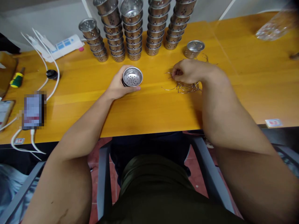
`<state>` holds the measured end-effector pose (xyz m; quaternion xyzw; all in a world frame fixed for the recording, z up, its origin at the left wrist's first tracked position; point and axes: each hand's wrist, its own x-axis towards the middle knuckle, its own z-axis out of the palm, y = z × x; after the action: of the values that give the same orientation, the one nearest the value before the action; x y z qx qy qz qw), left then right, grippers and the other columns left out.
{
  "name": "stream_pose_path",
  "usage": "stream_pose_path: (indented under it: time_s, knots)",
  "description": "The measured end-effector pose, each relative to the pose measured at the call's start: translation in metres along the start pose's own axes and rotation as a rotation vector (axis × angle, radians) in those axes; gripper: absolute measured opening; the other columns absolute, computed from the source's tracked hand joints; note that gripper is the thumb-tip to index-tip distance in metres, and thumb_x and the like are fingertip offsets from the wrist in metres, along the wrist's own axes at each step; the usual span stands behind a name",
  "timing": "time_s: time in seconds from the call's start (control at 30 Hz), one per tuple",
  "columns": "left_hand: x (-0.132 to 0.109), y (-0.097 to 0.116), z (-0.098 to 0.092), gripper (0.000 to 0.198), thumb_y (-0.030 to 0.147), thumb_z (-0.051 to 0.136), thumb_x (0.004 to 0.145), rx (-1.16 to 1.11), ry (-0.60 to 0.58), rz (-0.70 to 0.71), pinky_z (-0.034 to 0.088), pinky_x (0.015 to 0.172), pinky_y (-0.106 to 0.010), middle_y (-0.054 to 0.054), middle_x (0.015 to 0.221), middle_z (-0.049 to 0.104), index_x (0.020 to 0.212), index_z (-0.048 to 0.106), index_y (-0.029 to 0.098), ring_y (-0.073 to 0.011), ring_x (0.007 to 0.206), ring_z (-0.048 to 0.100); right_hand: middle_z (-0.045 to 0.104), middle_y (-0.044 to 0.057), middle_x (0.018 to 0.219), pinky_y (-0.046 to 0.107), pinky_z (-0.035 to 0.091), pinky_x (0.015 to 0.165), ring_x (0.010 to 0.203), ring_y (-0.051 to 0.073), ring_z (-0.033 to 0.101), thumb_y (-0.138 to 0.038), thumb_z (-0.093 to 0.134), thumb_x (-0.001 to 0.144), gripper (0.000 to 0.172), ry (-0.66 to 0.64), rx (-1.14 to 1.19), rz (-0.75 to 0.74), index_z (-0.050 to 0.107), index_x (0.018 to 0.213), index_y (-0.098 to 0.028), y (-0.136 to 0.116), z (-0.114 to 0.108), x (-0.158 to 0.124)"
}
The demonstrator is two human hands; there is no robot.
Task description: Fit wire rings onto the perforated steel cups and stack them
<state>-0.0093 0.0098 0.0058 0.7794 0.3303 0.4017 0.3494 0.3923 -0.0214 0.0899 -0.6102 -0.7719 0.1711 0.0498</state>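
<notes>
My left hand point(119, 83) is wrapped round a small metal cup point(132, 77) with holes in its bottom, its open top turned up toward me. To the right, my right hand point(184, 71) is closed above a loose pile of thin bent wires point(188, 88). Its fingertips curl together over the wires; what they hold, if anything, is hidden. Just behind that hand a single metal cup point(195, 46) stands on the table.
Tall stacks of perforated metal cups point(133, 37) line the back of the wooden table point(149, 109). On the left lie a power strip point(65, 46), white cables, a phone point(34, 110) and a green-yellow screwdriver point(17, 79). A clear plastic bag point(272, 29) lies at the back right.
</notes>
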Motion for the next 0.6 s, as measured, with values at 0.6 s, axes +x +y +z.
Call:
stream_pose_path:
  time_s: [0.6]
  knots:
    - [0.002, -0.013, -0.008, 0.116, 0.091, 0.118, 0.08, 0.042, -0.032, 0.082, 0.068, 0.14, -0.071, -0.017, 0.159, 0.081, 0.166, 0.071, 0.028, -0.0467, 0.156, 0.081, 0.079, 0.006, 0.096, 0.037, 0.054, 0.071, 0.073, 0.016, 0.061, -0.037, 0.098, 0.118, 0.023, 0.286, 0.688, -0.304, 0.079, 0.114, -0.025, -0.018, 0.041, 0.026]
